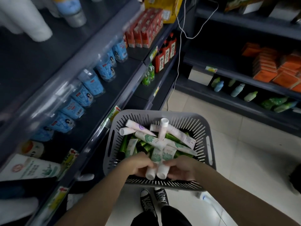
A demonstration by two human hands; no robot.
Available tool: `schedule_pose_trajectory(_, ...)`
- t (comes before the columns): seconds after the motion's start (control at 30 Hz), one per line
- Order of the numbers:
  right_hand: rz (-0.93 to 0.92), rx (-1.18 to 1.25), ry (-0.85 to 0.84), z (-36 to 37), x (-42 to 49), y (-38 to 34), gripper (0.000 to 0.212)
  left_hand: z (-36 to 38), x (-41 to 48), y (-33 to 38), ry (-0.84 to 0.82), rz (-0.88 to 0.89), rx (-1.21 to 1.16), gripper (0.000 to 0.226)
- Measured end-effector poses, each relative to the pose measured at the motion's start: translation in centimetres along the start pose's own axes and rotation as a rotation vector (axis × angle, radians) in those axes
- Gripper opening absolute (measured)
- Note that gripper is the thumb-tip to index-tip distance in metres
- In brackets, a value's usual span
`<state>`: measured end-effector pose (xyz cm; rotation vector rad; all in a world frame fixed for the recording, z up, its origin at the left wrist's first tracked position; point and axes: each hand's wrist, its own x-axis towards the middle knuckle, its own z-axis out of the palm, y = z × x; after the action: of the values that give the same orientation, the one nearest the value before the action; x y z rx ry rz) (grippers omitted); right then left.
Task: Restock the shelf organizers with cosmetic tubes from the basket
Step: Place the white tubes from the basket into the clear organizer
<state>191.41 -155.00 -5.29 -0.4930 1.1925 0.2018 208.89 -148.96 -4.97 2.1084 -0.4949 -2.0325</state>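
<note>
Head view: over the near rim of the grey basket (pixel 162 115), the left hand (pixel 138 166) grips the left tube (pixel 150 173) and the right hand (pixel 182 171) the right tube (pixel 162 172), fingers (pixel 168 163) curled near the caps; both tubes look light, soft, slick; best held at the stiffer cap end.

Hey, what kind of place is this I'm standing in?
Most likely a small shop aisle: dark shelves with yellow price tags on their edges, rows of identical blue-labelled bottles, and a grey basket of cosmetic tubes for restocking.
</note>
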Motion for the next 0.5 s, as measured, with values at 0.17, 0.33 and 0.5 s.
schedule_pose_trajectory(0.17, -0.099, -0.125, -0.171, 2.5, -3.8, -2.0, 0.027, -1.9, -5.1, 0.7, -0.068, 0.085, -0.077, 0.025)
schedule_pose_trajectory(0.33, -0.316, -0.329, -0.240, 5.8, -7.5, -5.0, 0.044, -4.6, -10.1, 0.9, 0.031, 0.364, -0.180, 0.047)
schedule_pose_trajectory(0.5, -0.593, -0.454, -0.164, 10.2, -11.0, -9.4, 0.048, -7.7, -15.7, 2.0, 0.263, 0.604, -0.269, 0.055)
